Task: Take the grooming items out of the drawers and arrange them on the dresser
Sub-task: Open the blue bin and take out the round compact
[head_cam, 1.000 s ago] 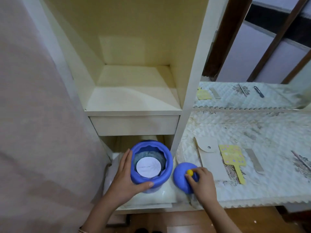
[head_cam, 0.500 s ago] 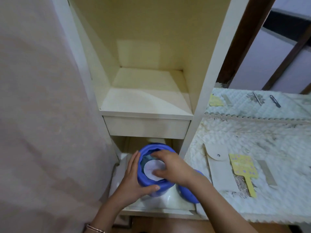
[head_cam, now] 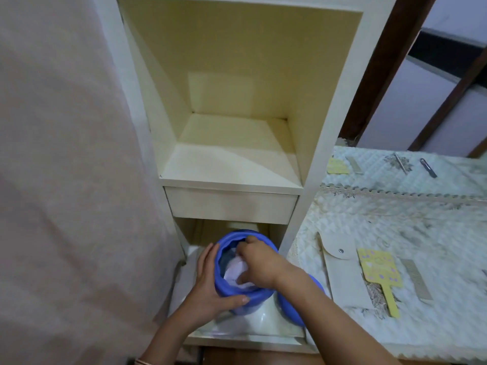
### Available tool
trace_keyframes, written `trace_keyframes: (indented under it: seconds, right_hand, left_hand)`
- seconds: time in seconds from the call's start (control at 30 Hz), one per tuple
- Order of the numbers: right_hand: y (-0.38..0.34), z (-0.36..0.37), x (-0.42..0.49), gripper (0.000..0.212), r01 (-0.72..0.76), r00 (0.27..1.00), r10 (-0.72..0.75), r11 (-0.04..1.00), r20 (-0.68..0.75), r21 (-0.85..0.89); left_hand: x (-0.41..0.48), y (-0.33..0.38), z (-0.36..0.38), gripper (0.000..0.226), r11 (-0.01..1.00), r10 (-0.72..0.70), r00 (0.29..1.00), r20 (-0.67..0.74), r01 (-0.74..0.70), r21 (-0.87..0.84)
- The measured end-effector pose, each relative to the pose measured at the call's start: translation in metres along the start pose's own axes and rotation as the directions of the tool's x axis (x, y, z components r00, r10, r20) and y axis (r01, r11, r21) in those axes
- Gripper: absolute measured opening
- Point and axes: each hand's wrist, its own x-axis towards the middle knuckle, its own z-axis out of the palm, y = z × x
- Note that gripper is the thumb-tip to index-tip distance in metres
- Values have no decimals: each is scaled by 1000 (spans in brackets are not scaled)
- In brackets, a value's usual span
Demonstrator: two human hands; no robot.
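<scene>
At the far left a pale curtain (head_cam: 66,180) is seen hanging beside the cream shelf unit (head_cam: 232,101); below its closed upper drawer (head_cam: 229,205) a lower drawer (head_cam: 245,335) is pulled out toward the person; the left hand (head_cam: 208,293) is wrapped round the near-left wall of the blue container (head_cam: 237,302), fingers curled against the side and thumb pressed on the front rim, so the container is held steady in the drawer; the right hand (head_cam: 259,264) is reached down into the container's open mouth, its fingers bent over a white item (head_cam: 235,272) lying inside; whether that item is already pinched cannot be told, since the fingertips are hidden behind the knuckles; the item is judged to lie directly beneath and slightly left of those fingers, so the coming move is judged to be a straight lift upward, the right hand being the nearer one; just right of the container the blue lid (head_cam: 292,309) is partly hidden under the right forearm; further right, on the quilted dresser top (head_cam: 395,222), a beige pouch (head_cam: 342,270), a yellow paddle brush (head_cam: 379,272) and a metal comb (head_cam: 416,277) are laid side by side.
</scene>
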Motion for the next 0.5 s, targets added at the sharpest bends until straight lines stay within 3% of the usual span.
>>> trace_keyframes:
  seconds: [0.07, 0.13, 0.23, 0.3, 0.4, 0.5]
  right_hand:
    - [5, -7, -18, 38, 48, 976, -18, 990, -215, 136]
    - [19, -12, -40, 24, 137, 905, 19, 932, -425, 334]
    - [50, -11, -74, 24, 208, 797, 269, 718, -540, 665]
    - [74, -1, -85, 22, 246, 680, 508, 521, -529, 817]
    - [113, 24, -75, 21, 176, 479, 813, 281, -331, 943]
    - [146, 48, -46, 30, 3, 434, 891, 150, -136, 989]
  left_hand:
    - [1, -1, 0, 130, 1000, -2, 1000, -7, 2, 13]
    - [2, -1, 2, 125, 1000, 7, 999, -44, -7, -3]
    - [9, -8, 7, 107, 999, 9, 978, -206, -17, -34]
    - [13, -11, 14, 83, 999, 3, 956, -294, -17, -47]
    - [14, -11, 19, 74, 996, -20, 936, -353, -12, -89]
    - [11, -9, 18, 75, 995, -19, 937, -349, -15, -96]
